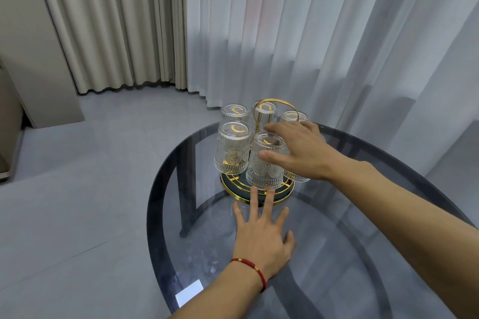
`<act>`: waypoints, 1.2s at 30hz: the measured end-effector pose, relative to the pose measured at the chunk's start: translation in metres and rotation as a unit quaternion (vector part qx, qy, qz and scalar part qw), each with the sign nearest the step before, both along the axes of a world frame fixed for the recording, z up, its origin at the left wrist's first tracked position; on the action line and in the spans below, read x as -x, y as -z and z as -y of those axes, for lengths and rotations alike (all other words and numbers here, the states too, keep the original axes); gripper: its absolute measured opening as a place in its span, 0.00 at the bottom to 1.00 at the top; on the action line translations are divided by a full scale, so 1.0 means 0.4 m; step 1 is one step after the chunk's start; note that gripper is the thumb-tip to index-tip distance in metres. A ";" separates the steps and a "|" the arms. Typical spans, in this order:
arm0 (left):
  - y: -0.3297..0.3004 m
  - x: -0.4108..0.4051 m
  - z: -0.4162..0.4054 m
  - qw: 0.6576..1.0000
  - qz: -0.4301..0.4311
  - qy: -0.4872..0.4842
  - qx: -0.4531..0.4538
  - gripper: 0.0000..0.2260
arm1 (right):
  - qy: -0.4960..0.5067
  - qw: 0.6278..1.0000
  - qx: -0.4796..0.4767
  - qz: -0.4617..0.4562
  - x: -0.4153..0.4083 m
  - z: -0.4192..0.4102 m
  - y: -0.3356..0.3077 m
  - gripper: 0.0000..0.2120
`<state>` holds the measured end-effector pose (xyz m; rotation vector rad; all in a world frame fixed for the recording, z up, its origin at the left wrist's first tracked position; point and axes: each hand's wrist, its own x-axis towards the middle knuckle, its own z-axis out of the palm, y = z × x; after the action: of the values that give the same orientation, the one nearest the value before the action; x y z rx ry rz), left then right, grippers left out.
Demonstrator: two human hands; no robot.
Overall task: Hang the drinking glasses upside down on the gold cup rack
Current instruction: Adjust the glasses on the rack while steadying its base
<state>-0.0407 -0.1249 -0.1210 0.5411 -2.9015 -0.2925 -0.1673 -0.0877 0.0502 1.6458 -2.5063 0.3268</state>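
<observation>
The gold cup rack [275, 101] stands on its round gold-rimmed base [248, 199] at the far side of the table. Several ribbed clear glasses hang upside down on it. My right hand [300, 150] reaches in from the right and holds the front glass [260, 171] near its upturned bottom, thumb on the near side and fingers over the far side. A second glass [232, 153] hangs just left of it. Another glass [296, 176] is partly hidden behind my right wrist. My left hand [261, 235] lies flat on the table, fingers spread, fingertips at the base's rim.
The rack sits on a round smoked-glass table [350, 254] with a dark rim and dark legs below. A small white card [189, 292] lies near the table's front left edge. Curtains hang close behind the table, and grey floor lies to the left.
</observation>
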 end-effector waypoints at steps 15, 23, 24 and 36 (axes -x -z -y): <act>-0.004 -0.006 -0.013 1.000 0.004 0.001 0.013 0.25 | -0.024 0.996 0.073 0.037 -0.026 -0.035 -0.007 0.33; -0.004 -0.007 -0.010 1.000 0.005 0.002 0.018 0.26 | -0.042 0.997 0.069 -0.002 -0.020 -0.027 0.005 0.32; -0.004 -0.006 -0.010 1.000 0.006 0.002 0.017 0.26 | -0.043 0.997 0.071 -0.009 -0.018 -0.027 0.010 0.32; -0.018 -0.010 -0.010 1.000 0.028 0.002 0.014 0.24 | -0.042 0.997 0.043 -0.042 -0.008 -0.031 0.030 0.31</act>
<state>-0.0368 -0.1208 -0.1137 0.5482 -2.9550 -0.2398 -0.1641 -0.0755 0.0384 1.6965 -2.3335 0.3611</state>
